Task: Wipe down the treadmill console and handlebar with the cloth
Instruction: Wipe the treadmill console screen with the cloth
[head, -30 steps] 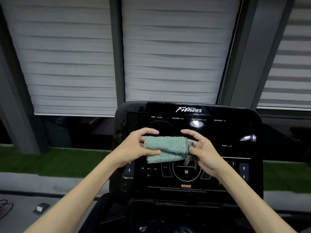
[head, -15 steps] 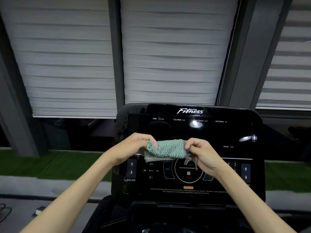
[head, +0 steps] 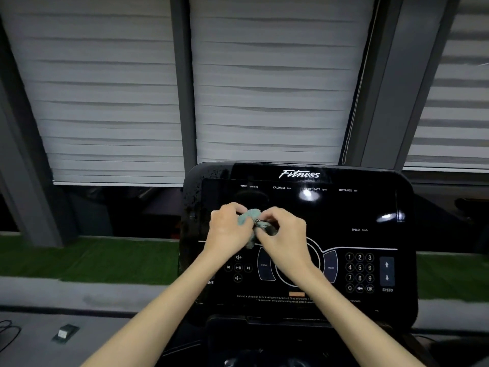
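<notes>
Before the glossy black treadmill console point(head: 299, 207), left hand point(head: 229, 229) and right hand point(head: 281, 234) both clench the bunched teal knitted cloth point(head: 247, 217).

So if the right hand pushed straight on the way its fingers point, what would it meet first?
The right hand points up-left at the cloth it pinches, so the cloth first, then the left hand directly beyond. How near the console sits behind is unclear.

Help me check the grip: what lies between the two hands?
The bunched green cloth, gripped by the left hand and right hand; the head view shows it.
</notes>
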{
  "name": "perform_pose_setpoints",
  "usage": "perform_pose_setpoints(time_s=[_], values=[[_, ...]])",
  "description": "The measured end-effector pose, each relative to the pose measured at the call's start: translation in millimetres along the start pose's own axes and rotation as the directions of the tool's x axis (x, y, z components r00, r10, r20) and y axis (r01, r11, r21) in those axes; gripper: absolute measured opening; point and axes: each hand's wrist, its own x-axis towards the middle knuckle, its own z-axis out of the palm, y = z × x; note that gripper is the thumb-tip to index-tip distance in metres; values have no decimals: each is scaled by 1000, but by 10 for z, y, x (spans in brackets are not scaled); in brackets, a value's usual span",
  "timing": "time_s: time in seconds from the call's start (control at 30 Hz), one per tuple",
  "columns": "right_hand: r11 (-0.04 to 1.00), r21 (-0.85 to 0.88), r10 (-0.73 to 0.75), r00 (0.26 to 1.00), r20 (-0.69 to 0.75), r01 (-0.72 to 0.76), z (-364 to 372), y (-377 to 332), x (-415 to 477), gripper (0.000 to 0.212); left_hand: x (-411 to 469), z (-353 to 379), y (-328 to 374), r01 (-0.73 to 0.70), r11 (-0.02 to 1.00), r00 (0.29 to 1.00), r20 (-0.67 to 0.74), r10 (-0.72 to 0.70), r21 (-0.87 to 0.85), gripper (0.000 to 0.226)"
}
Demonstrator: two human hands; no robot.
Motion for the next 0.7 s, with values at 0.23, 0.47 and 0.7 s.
perform_pose_setpoints(time_s=[0.23,0.47,0.7], values=[[947,305,45,982,183,-100,2,-77,-40,28,31,-43,-149,168,712,973,232,-7,-682,31],[962,-256,-101,995,0,98,-339,442,377,37,279,-400,-199,-161,910,987,-74,144,-381,28],[692,-709,-97,991,96,137,-328,847,846,62,959,-581,-18,-541,691,687,-223,692,479,46]])
